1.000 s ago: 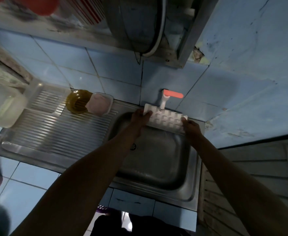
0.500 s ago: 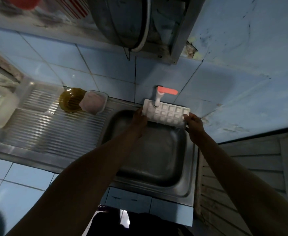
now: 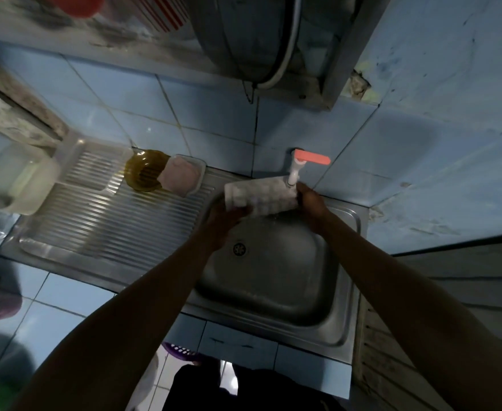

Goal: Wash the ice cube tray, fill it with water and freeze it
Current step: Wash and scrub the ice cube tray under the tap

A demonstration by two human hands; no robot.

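Note:
A white ice cube tray [image 3: 260, 195] is held over the back of the steel sink [image 3: 344, 307], blurred by motion. My left hand [image 3: 224, 216] grips its left end from below. My right hand [image 3: 310, 203] holds its right end, just under the white tap [image 3: 293, 173] with the orange-red lever [image 3: 312, 158]. The tray's right end sits at the tap's spout. Water splashes seem to fall below the tray into the basin, above the drain [image 3: 239, 249].
A ribbed steel drainboard [image 3: 110, 221] lies left of the basin. On it stand a yellow-green dish [image 3: 144, 173], a pink soap in a clear holder [image 3: 183, 176] and a clear container [image 3: 89, 164]. A white tub [image 3: 18, 180] sits far left. Blue tiled wall behind.
The tray has shifted left, so its right end is now under the spout, and it has tilted. My left hand has moved underneath its left end. The view has turned slightly.

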